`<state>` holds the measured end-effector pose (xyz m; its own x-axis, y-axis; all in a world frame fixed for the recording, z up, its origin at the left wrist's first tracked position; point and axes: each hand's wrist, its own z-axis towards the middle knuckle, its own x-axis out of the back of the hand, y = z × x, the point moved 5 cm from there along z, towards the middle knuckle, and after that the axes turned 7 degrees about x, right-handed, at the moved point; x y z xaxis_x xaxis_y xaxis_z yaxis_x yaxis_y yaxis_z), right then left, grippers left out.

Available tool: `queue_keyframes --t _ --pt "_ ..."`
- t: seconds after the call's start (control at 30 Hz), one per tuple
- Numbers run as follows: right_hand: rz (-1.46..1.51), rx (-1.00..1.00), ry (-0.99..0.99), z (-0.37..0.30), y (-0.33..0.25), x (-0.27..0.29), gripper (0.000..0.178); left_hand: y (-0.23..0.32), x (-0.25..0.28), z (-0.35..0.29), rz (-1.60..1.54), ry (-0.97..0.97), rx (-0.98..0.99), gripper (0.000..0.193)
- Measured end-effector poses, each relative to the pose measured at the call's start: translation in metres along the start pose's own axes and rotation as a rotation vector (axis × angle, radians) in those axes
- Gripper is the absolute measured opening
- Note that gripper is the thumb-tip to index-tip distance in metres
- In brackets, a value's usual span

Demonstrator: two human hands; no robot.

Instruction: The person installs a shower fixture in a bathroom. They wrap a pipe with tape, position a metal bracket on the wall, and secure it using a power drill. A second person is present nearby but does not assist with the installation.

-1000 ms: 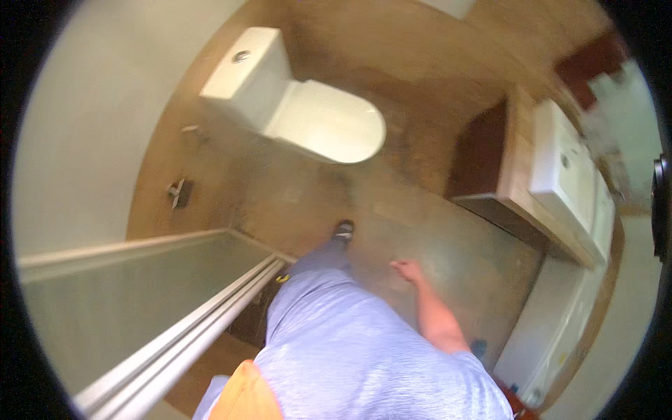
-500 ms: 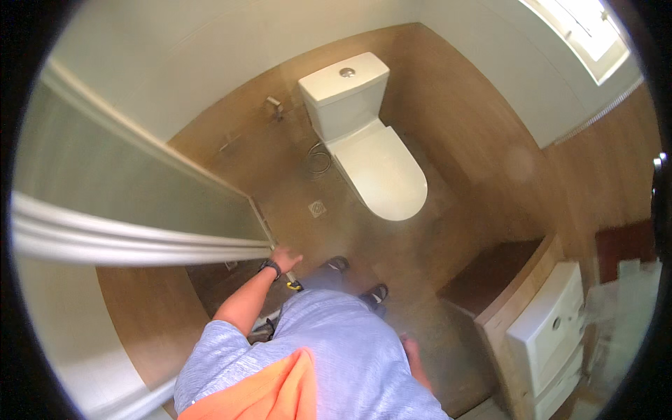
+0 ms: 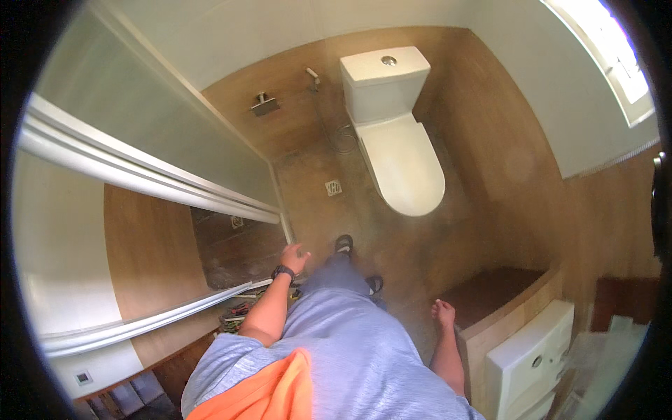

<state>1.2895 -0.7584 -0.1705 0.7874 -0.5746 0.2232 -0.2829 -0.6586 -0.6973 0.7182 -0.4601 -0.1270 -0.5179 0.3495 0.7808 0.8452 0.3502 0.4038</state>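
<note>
Wooden vanity (image 3: 511, 322) just beside a loosely curled right hand (image 3: 443, 313), contents not discernible.
Left hand (image 3: 295, 259) part-open, visibly empty, near the lower end of the framed partition (image 3: 185, 129); white toilet (image 3: 406, 164) farther off.

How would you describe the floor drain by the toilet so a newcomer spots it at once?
Find the white toilet, toward the top of the picture. On the brown floor left of it, beyond the left hand, lies the drain. Small, square and pale, it stands out against the darker surface around it.
</note>
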Motion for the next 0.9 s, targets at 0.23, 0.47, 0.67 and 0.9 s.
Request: queue_keyframes --t 0.23,0.47,0.67,0.9 --pt "-0.807 0.092 -0.242 0.016 -0.062 -0.068 0.033 -0.129 -0.050 -0.024 -0.009 -0.462 0.591 0.051" --pt "-0.604 0.048 -0.242 0.081 -0.085 -0.132 0.037 -0.130 -0.084 -0.006 -0.063 -0.352 0.386 0.063" --pt "-0.528 0.170 -0.384 0.141 -0.184 -0.203 0.036 -0.008 0.003 0.070 -0.720 -0.142 0.473 0.025" --pt "-1.010 0.374 -0.599 0.183 -0.314 -0.290 0.058 -0.048 -0.001 0.049 -0.777 0.224 0.641 0.046"
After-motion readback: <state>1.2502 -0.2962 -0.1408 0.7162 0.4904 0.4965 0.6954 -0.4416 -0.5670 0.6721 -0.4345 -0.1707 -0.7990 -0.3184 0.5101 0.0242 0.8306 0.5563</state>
